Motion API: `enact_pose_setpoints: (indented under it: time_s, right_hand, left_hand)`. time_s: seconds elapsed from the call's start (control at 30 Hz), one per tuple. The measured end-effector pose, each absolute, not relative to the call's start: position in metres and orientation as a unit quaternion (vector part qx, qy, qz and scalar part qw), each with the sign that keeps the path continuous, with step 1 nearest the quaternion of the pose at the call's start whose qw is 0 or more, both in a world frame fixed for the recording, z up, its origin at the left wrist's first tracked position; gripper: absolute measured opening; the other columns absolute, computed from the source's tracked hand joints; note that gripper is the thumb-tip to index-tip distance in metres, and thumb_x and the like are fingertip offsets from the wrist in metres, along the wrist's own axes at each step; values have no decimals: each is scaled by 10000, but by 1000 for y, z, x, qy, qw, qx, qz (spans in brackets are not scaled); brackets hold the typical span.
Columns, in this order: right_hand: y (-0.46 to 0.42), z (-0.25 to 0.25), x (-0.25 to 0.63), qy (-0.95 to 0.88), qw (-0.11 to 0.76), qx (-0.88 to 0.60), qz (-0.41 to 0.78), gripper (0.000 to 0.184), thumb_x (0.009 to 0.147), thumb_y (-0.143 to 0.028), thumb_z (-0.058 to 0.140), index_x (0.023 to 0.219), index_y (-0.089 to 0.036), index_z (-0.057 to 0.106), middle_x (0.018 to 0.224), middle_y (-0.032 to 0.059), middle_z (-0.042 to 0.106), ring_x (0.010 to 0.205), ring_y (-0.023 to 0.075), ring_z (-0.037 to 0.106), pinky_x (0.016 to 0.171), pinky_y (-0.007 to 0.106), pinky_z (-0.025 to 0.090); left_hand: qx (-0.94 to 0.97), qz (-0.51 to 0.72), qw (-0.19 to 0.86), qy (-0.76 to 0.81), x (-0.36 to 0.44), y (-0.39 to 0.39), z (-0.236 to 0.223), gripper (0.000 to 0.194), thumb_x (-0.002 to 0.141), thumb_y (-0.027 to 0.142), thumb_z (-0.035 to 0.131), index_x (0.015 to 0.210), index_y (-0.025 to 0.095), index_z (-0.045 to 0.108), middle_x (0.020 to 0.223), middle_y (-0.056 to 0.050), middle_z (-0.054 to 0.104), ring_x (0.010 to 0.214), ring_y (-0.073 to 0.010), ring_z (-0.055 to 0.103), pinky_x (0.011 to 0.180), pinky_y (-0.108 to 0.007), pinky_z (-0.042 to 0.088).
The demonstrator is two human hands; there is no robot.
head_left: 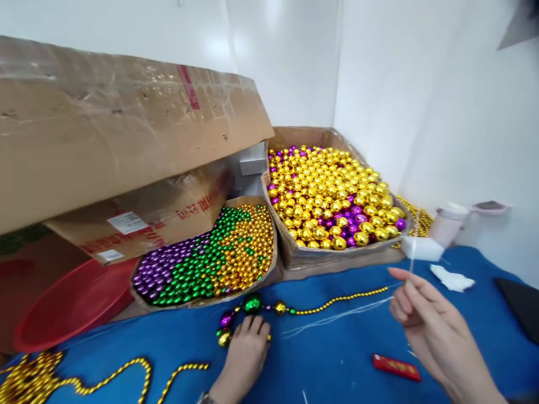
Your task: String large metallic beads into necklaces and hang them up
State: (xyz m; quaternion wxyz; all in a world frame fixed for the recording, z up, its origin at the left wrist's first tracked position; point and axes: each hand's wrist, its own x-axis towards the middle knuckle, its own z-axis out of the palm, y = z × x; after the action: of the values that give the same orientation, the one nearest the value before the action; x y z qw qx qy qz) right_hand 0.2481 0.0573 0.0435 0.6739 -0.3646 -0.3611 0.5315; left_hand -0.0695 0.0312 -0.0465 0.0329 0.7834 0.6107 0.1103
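Observation:
My left hand (249, 350) rests on the blue cloth, fingers bent and close together over part of a bead strand. Round its fingertips curve a large green bead (252, 303), a purple bead (226, 319) and a gold bead (224, 338); what lies under the fingers is hidden. From there the strand continues right as a line of small gold beads (341, 302). Raised at the right, my right hand (429, 320) pinches thin white thread (349, 316) between thumb and forefinger. One length rises from the pinch, and others trail left toward the beads.
Behind the hands stand a box of purple, green and gold beads (202, 269) and a box of larger gold balls (328, 191). A cardboard flap (126, 123) overhangs the left. A red basin (84, 303), gold bead chains (33, 381) and a red packet (396, 367) lie around.

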Motion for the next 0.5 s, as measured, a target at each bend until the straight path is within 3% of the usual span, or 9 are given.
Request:
enact_pose_setpoints:
  time_s: [0.13, 0.3, 0.5]
  right_hand:
    - [60, 42, 245, -355, 672, -368, 535, 249, 865, -350, 581, 1066, -207, 614, 590, -46, 454, 561, 76, 418, 501, 165, 375]
    - [61, 41, 246, -357, 677, -388, 514, 268, 830, -356, 622, 1048, -201, 623, 698, -18, 561, 586, 73, 468, 511, 136, 407]
    - [57, 33, 243, -368, 664, -389, 523, 306, 822, -355, 629, 1085, -199, 620, 705, -17, 539, 628, 93, 463, 529, 147, 421]
  left_hand:
    - [776, 83, -9, 626, -85, 37, -50, 248, 793, 77, 470, 966, 168, 623, 1062, -124, 616, 968, -311, 508, 831, -464, 419]
    - [761, 63, -36, 644, -93, 31, -48, 216, 802, 126, 517, 981, 184, 623, 1079, -110, 622, 968, -289, 543, 828, -423, 454]
    - [777, 99, -12, 621, -104, 18, -28, 381, 793, 377, 606, 1141, 230, 560, 1166, -97, 600, 1052, -274, 558, 891, -399, 477]
